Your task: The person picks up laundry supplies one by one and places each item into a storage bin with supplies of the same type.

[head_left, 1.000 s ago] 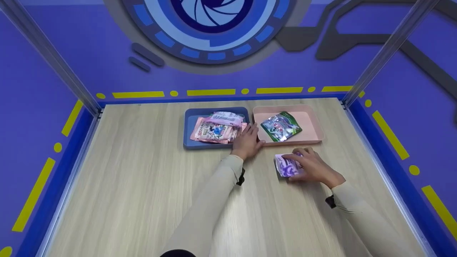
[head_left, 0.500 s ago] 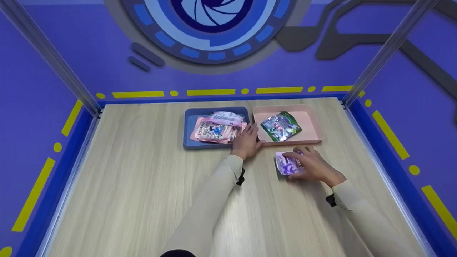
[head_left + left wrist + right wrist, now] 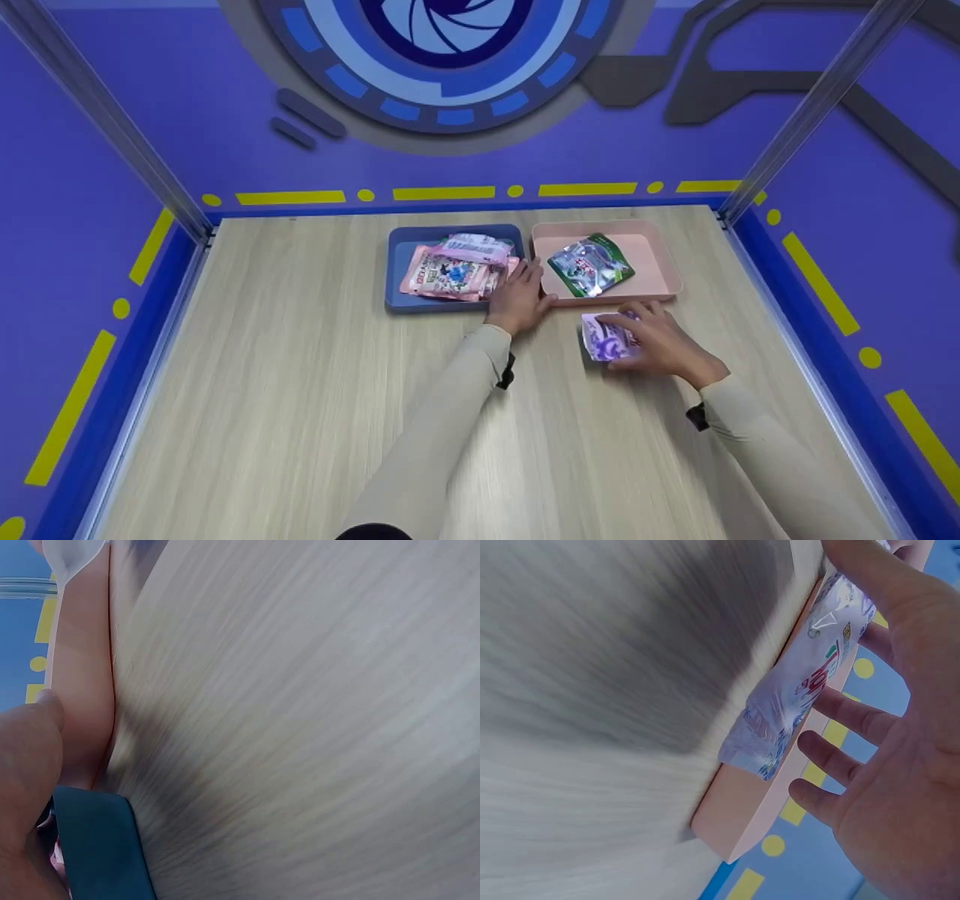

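Note:
A purple-and-white plastic pouch [image 3: 606, 340] is held a little above the table by my right hand [image 3: 661, 343], in front of the pink tray. In the right wrist view, thumb and fingers pinch the pouch [image 3: 791, 694] at its upper end, while the other fingers are spread. My left hand [image 3: 519, 303] rests where the blue tray [image 3: 420, 307] and the pink tray [image 3: 654, 259] meet, its thumb [image 3: 49, 706] touching the pink tray's rim. Several pink pouches [image 3: 450, 276] lie overlapping in the blue tray. One green-and-silver pouch [image 3: 590, 265] lies in the pink tray.
Both trays stand side by side near the back edge of the wood-patterned table [image 3: 300, 375]. Blue-purple panels [image 3: 465, 171] with yellow markings rise at the back and along both sides. Metal posts [image 3: 810, 112] stand at the rear corners.
My right hand has moved slightly away from me with the purple pouch, toward the pink tray. My left hand, the trays and their pouches stay in place.

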